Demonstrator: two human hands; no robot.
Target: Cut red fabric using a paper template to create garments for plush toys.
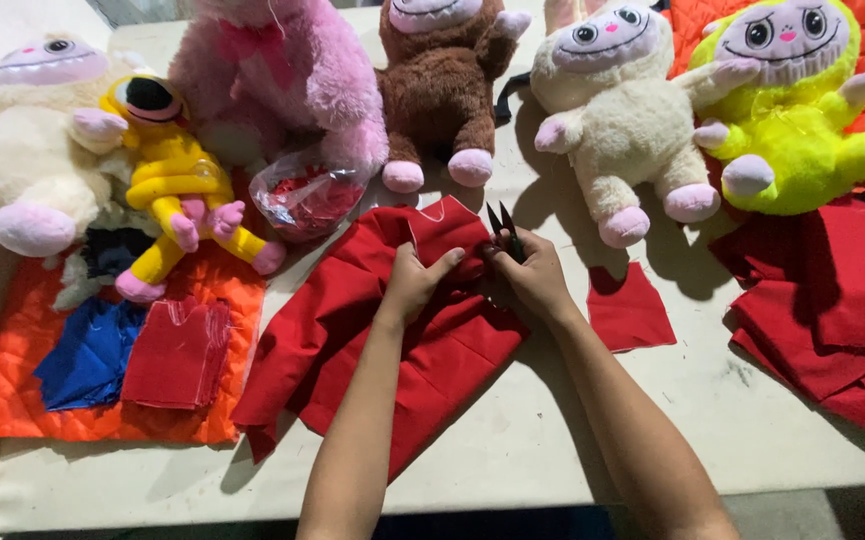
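A folded red cloth (pixel 372 340) lies on the pale table (pixel 552 440) in front of me. My left hand (pixel 415 283) pinches a raised fold of the cloth near its top edge. My right hand (pixel 532 275) holds small black scissors (pixel 505 228), blades pointing up and away, right beside the same fold. A white thread or chalk line shows along the cloth's upper edge (pixel 430 215).
Plush toys line the far side: cream (pixel 27 150), yellow (pixel 167 175), pink (pixel 272 70), brown (pixel 442 80), cream (pixel 617 110), lime (pixel 792 110). A small red piece (pixel 630 310) lies right of my hands, stacked red cloth (pixel 822 300) further right. An orange quilted mat (pixel 22 370) holds blue and red pieces. A plastic bag (pixel 304 195) holds red bits.
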